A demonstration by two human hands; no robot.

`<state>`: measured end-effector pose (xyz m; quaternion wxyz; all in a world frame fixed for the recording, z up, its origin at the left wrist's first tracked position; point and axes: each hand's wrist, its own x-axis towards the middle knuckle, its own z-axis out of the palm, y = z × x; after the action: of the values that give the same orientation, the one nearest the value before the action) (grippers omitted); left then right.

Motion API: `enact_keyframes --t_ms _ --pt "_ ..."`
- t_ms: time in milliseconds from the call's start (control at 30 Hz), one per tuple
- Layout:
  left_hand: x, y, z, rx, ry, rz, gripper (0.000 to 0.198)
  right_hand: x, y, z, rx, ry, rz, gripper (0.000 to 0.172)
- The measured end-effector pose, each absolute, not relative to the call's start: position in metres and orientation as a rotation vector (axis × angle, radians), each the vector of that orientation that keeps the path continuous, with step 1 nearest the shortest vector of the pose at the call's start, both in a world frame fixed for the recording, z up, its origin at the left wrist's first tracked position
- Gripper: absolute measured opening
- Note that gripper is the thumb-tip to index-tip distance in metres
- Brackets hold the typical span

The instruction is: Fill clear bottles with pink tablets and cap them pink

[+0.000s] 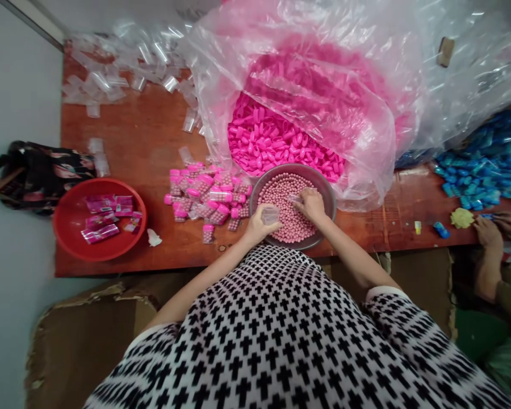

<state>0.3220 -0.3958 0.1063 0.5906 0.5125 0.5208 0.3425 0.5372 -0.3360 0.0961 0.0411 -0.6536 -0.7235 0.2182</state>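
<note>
My left hand (260, 224) is closed around a small clear plastic container (271, 214) at the left side of a grey bowl (329, 224). Pink beads (287, 224) fill much of this bowl. Over the beads, my right hand (311, 204) pinches another small clear plastic piece (296, 199), whose exact shape is hard to make out. To the left of the bowl lies a heap of clear containers with pink caps (208, 193), filled with pink beads. Behind the bowl, many bright pink caps (276, 145) spill from a large clear plastic bag (357, 142).
A red basin (130, 241) with several pink packets stands at the left, beside a dark patterned bag (46, 170). Empty clear containers (106, 82) lie at the back left. On the right are blue pieces (472, 179), a yellow flower-like object (462, 218) and another person's hands (491, 230).
</note>
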Motion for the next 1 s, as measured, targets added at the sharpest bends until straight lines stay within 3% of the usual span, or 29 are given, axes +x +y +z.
enact_keyframes --t_ms 167,267,567,800,1000 --pt "0.331 -0.396 0.119 1.222 1.099 0.826 0.062 0.552 -0.347 0.093 -1.640 -1.467 1.267 0.038" --pt "0.344 -0.392 0.127 1.137 0.997 0.869 0.063 0.543 -0.359 0.101 -1.450 -1.230 1.447 0.042" --pt "0.356 -0.391 0.136 0.891 1.000 0.987 0.056 0.504 -0.383 0.104 -1.408 -1.165 1.342 0.038" --pt "0.349 -0.398 0.129 0.773 1.083 1.046 0.057 0.483 -0.404 0.097 -1.428 -1.139 1.521 0.047" --pt "0.345 -0.403 0.121 0.740 1.129 1.016 0.071 0.473 -0.416 0.098 -1.424 -1.332 1.518 0.048"
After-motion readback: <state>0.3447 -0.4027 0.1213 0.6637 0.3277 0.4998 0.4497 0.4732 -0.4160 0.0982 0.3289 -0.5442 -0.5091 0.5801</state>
